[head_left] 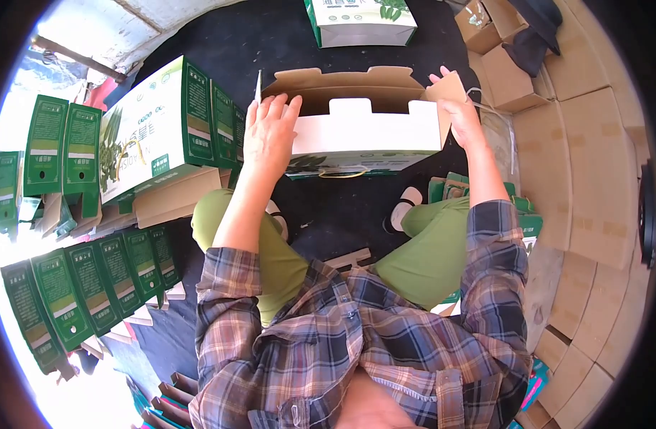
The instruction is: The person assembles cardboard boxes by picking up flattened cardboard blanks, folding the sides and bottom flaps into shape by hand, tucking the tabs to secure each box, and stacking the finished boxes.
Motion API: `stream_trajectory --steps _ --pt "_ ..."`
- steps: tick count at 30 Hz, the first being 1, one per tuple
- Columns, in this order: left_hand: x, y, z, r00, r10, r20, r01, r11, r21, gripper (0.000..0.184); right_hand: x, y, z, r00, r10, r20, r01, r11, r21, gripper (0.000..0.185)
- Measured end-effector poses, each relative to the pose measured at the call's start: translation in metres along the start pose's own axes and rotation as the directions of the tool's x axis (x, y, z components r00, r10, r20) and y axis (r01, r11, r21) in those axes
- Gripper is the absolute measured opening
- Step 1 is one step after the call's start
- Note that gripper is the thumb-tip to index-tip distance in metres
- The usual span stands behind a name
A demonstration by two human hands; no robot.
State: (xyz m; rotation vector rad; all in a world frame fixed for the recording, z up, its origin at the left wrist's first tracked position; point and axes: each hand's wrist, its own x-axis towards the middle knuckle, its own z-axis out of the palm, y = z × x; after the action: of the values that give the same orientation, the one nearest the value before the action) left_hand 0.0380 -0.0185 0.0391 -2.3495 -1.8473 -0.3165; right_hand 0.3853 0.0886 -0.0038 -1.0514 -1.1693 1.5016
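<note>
A white and green cardboard gift box (pixel 367 134) stands in front of me with its top open, its brown inside showing between raised flaps. Across its left end lies my left hand (pixel 273 129), fingers stretched out over the edge beside an upright side flap. My right hand (pixel 462 118) pinches the brown right end flap (pixel 446 89), thumb on the near side and fingertips showing behind it. A yellowish cord handle (pixel 343 172) hangs on the box's near face.
More green and white boxes (pixel 145 132) stand at my left, with a row of green box ends (pixel 99 282) below them. A finished-looking box (pixel 367 25) sits at the far side of the black sheet (pixel 220 43). Brown cartons (pixel 542 164) are stacked along the right.
</note>
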Motion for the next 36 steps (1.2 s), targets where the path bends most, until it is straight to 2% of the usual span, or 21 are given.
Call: stream_trajectory --steps 3,6,8,11,13,15,16,17,18,19,20,21,23,24,25,27,31,33,34,35,36 --pt "0.005 0.010 0.006 0.998 -0.070 -0.002 0.070 0.997 0.009 0.070 -0.002 -0.002 0.001 1.000 -0.011 0.013 0.011 0.999 -0.031 0.071" --pt "0.008 0.004 0.013 0.988 -0.139 0.068 0.140 0.990 -0.015 0.078 -0.003 -0.004 0.004 0.999 -0.025 0.032 0.029 0.994 -0.105 0.071" --pt "0.008 0.003 0.013 0.980 -0.171 0.101 0.171 0.985 0.008 0.085 -0.006 -0.009 0.008 0.995 -0.045 0.087 0.071 0.948 -0.311 0.069" --pt "0.009 0.004 0.015 0.970 -0.174 0.172 0.170 0.985 0.037 0.089 -0.015 -0.018 0.022 0.980 -0.035 0.198 0.116 0.902 -0.416 0.073" --pt "0.009 0.005 0.016 0.970 -0.180 0.164 0.178 0.984 0.029 0.089 -0.019 -0.027 0.030 0.974 -0.001 0.227 0.103 0.892 -0.439 0.069" --pt "0.008 0.007 0.016 0.970 -0.186 0.157 0.186 0.982 0.020 0.089 -0.017 -0.022 0.028 0.970 0.056 0.237 0.076 0.855 -0.513 0.057" --pt "0.008 0.007 0.017 0.970 -0.188 0.157 0.187 0.982 0.023 0.089 -0.014 -0.013 0.026 0.972 0.015 0.233 0.120 0.823 -0.555 0.046" --pt "0.007 0.007 0.017 0.969 -0.191 0.155 0.189 0.982 0.028 0.088 -0.014 -0.007 0.025 0.972 0.014 0.235 0.122 0.823 -0.555 0.046" --pt "0.006 0.007 0.018 0.969 -0.194 0.153 0.192 0.981 0.030 0.088 -0.014 -0.005 0.028 0.974 -0.037 0.223 0.185 0.697 -0.693 0.047" --pt "0.005 0.008 0.020 0.982 -0.161 0.102 0.161 0.987 0.007 0.084 -0.013 -0.003 0.030 0.971 -0.089 0.220 0.233 0.545 -0.805 0.048" --pt "0.003 0.007 0.021 0.990 -0.128 0.051 0.129 0.992 -0.013 0.079 -0.014 -0.001 0.033 0.972 -0.125 0.200 0.236 0.505 -0.831 0.057" --pt "0.002 0.007 0.020 0.990 -0.134 0.050 0.134 0.991 -0.010 0.079 -0.015 -0.001 0.036 0.971 -0.125 0.206 0.241 0.506 -0.828 0.057" --pt "-0.002 0.007 0.018 0.997 0.064 0.030 -0.061 0.993 -0.097 0.066 -0.016 0.000 0.042 0.960 -0.189 0.205 0.268 0.424 -0.865 0.068" --pt "-0.004 0.011 0.015 0.994 0.111 0.009 -0.109 0.985 -0.132 0.055 -0.017 -0.001 0.045 0.959 -0.189 0.209 0.272 0.427 -0.862 0.068" --pt "-0.007 0.014 0.014 0.990 0.128 0.065 -0.115 0.979 -0.171 0.054 -0.017 -0.003 0.047 0.960 -0.195 0.202 0.266 0.404 -0.875 0.073" --pt "-0.012 0.015 0.013 0.981 0.140 0.134 -0.080 0.922 -0.379 0.049 -0.018 -0.004 0.050 0.961 -0.198 0.193 0.257 0.381 -0.888 0.078" --pt "-0.013 0.008 0.013 0.982 0.137 0.128 -0.066 0.891 -0.449 0.038 -0.019 -0.009 0.055 0.967 -0.216 0.138 0.230 0.489 -0.842 0.079" --pt "-0.010 0.005 0.011 0.985 -0.131 0.108 0.169 0.681 -0.712 0.027 -0.020 -0.008 0.053 0.976 -0.195 0.097 0.189 0.538 -0.822 0.077" --pt "-0.008 -0.001 0.017 0.982 -0.188 0.015 0.139 0.670 -0.729 0.021 -0.018 -0.005 0.049 0.964 -0.213 0.156 0.239 0.455 -0.858 0.074" --pt "-0.007 -0.006 0.020 0.957 -0.288 -0.011 0.184 0.638 -0.748 0.017 -0.017 -0.003 0.047 0.950 -0.225 0.217 0.289 0.368 -0.884 0.072" --pt "-0.006 -0.012 0.021 0.921 -0.389 0.008 0.254 0.585 -0.770 0.014 -0.017 -0.003 0.047 0.950 -0.224 0.218 0.290 0.368 -0.883 0.072"
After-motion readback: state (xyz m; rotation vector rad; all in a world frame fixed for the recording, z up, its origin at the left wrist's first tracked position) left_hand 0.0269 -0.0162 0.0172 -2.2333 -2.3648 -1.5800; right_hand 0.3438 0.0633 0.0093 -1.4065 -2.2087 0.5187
